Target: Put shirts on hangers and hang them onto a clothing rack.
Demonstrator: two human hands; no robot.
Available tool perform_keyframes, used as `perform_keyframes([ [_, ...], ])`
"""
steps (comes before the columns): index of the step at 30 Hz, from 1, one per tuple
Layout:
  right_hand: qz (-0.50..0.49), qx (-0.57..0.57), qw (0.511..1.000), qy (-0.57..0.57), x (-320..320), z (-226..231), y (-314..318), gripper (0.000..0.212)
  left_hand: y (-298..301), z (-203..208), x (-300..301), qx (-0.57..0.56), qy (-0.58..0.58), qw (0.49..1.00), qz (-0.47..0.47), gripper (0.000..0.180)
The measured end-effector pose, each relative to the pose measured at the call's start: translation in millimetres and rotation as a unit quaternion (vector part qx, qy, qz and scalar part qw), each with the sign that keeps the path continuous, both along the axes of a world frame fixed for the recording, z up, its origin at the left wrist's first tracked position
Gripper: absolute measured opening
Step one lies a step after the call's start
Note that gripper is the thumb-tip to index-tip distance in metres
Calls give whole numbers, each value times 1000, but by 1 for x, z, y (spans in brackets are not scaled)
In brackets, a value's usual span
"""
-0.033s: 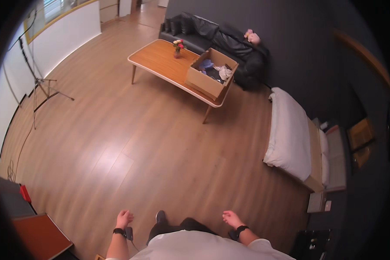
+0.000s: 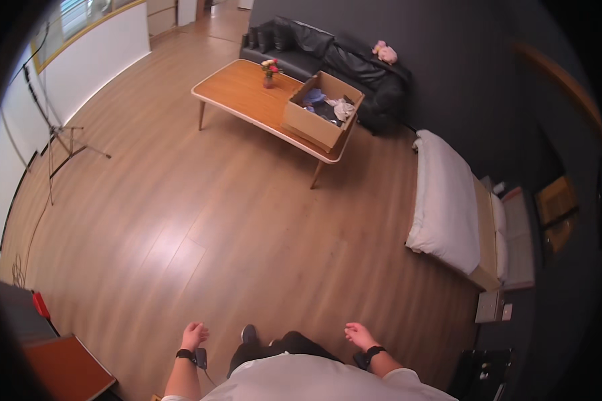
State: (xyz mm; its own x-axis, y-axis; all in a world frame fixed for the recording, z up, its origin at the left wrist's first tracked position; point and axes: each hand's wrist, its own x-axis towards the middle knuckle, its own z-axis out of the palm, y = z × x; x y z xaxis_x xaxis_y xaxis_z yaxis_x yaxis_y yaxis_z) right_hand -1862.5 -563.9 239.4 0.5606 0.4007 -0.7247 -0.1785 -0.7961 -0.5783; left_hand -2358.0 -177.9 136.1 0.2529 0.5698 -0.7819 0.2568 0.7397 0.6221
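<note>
My left hand point(image 2: 194, 335) hangs in the air at my left side, its fingers loosely bent and apart, with nothing in them. On the other side my right hand point(image 2: 361, 335) is held out over the floor, empty too, fingers relaxed and open. A black band with a small dark device sits on each wrist. Neither hand touches anything. Well ahead of me, a cardboard box point(image 2: 309, 127) with cloth and dark items inside stands on the right end of a low wooden table point(image 2: 237, 90). A small vase of flowers point(image 2: 268, 78) stands beyond the table's middle.
A black sofa point(image 2: 294, 61) with a pink plush toy point(image 2: 385, 52) is behind the table. To the right lies a bed point(image 2: 445, 200) with white bedding. A tripod stand point(image 2: 63, 130) is far left, and a reddish-brown board point(image 2: 67, 367) is near my left.
The view has shifted very slightly, so the table, box and sofa appear a little further left. Both hands stay nearly where they were, still empty.
</note>
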Motion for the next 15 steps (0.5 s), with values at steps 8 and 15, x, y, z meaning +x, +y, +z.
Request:
perform_keyframes([
  [8, 86, -94, 991, -30, 46, -32, -15, 33, 69, -24, 51, -65, 153, 969, -184, 28],
  [15, -6, -120, 990, 68, 136, -130, -13, 17, 115, 42, 120, -61, 230, 935, -262, 36],
])
